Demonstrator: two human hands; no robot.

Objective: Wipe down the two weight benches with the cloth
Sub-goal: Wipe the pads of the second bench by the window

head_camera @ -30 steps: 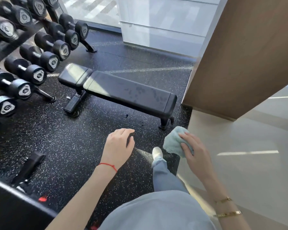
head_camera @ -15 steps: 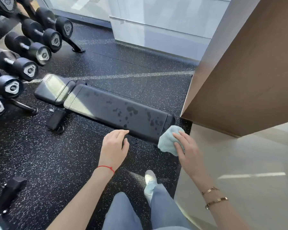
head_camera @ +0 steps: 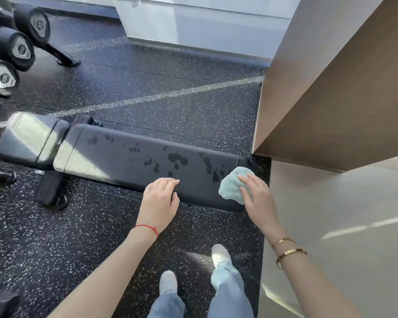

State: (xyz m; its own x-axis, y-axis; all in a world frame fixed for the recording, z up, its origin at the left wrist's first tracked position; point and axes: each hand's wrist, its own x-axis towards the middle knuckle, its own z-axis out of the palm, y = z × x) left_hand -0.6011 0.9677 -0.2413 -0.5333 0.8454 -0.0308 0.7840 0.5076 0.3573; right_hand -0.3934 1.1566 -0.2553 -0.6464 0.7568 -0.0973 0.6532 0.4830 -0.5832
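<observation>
I've stepped closer to the bench [head_camera: 133, 161], my right hand [head_camera: 255, 198] now gripping the cloth [head_camera: 231, 185] on its wet pad, left hand [head_camera: 160, 203] loose, empty.

A long, flat weight bench with black padded vinyl upholstery [head_camera: 133, 161] lies crosswise on the speckled black rubber floor, its separate shorter seat pad at the left end catching sunlight. Dark wet blotches dot the middle and right of the long pad. A crumpled pale blue-green terry cloth [head_camera: 231, 185] sits bunched at the bench's right end, over its near edge.
</observation>
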